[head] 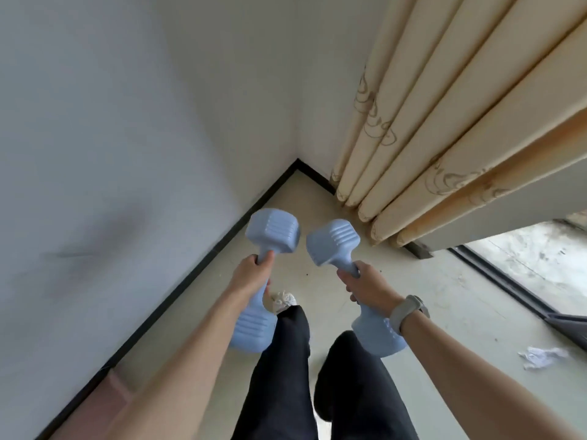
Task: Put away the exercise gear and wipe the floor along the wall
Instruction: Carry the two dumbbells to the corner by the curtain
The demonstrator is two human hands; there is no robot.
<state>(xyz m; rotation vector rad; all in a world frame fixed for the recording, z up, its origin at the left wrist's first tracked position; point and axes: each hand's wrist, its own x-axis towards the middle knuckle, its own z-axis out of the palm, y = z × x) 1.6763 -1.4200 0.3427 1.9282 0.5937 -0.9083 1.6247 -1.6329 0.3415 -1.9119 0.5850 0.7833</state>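
two light-blue dumbbells held out, left hand (251, 274) gripping one (263, 271), right hand (368, 289) the other (355, 274)

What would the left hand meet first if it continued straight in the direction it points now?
Probably the floor near the corner baseboard. The left hand grips a blue dumbbell whose far head leads toward that corner; nothing shows between them, though depth is unclear.

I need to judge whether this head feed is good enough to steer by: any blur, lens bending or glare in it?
Head view: strong wide-angle bending, the baseboard and curtain lean and fan outward; slight motion softness on the left dumbbell and right dumbbell, gripped by the left hand and right hand; bright washed-out daylight at the glass door; the wall is evenly lit.
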